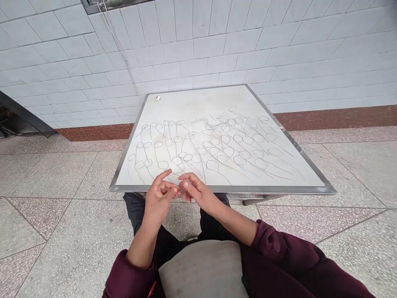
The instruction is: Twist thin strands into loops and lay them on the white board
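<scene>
Two bare hands meet just at the middle of the near edge, fingertips almost touching, with one thin, pale strand of wire (180,188) pinched between them. From where I stand, the left hand (159,199) has its thumb closed down on the strand while a straight finger points off toward the far edge. The right hand (198,192) curls in from the other side, thumb and fingers drawn narrow about the same strand. The strand lies directly between the two grips, so neither hand is plainly nearer to it. Its long axis seems to run across from one grip to the other, though so little shows past the fingers that I can't be sure, nor can I tell whether its end is bent.

Just beyond the fingertips, on the white, flat surface (192,99) with its grey metal rim (223,189), lie many thin, dark wires with round loops (228,121). The left hand's straight finger comes closest to them in my view. Toward the left edge they sit in loose rows, tails trailing to the near edge; toward the right edge they crowd together, loops mostly facing the far edge and tails slanting at the near right corner. Some overlap in a tangle toward the far edge. By the far left corner, well apart from all the wire, sits a small red-and-white object (158,98), too small to make out. Behind the far edge rises a white tiled wall (207,54).
</scene>
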`<state>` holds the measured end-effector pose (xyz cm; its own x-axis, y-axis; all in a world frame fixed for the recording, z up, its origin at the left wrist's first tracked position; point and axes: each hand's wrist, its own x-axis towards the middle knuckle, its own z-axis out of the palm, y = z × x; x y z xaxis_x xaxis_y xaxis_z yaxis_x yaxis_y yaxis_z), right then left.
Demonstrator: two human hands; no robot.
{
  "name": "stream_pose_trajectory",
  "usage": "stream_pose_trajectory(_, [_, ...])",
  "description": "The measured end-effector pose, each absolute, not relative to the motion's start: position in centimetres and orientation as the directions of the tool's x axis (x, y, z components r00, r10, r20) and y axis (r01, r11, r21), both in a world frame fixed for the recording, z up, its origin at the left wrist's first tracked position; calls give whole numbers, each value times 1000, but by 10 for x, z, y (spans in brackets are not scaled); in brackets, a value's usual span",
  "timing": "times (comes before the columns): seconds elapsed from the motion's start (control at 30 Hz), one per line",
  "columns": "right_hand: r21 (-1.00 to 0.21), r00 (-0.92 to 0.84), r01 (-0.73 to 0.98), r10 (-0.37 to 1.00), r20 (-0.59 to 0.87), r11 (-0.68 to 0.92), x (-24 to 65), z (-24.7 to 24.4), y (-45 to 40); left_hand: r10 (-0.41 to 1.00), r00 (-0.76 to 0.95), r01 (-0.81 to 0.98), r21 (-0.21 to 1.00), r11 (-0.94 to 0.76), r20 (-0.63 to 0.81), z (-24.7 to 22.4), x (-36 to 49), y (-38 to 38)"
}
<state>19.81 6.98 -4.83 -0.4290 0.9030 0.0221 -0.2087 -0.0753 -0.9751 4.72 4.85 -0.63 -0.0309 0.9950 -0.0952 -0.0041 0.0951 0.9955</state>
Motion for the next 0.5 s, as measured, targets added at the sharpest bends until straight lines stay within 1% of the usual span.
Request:
stream_pose_trajectory(0.13, [-994, -518, -83, 855, -21, -74, 194, -53, 59, 991, -135, -40, 999, 15, -20, -6, 42, 49])
stream_pose_trajectory(0.3, [-997, -522, -24, 852, -48, -71, 185, -60, 50, 974, -221, -2, 999, -49, 48, -7, 40, 47])
stream_pose_trajectory(0.5, [-988, -509, 52, 855, 102, 149, 180, -66, 42, 942, -310, 99, 990, -102, 128, -8, 35, 42])
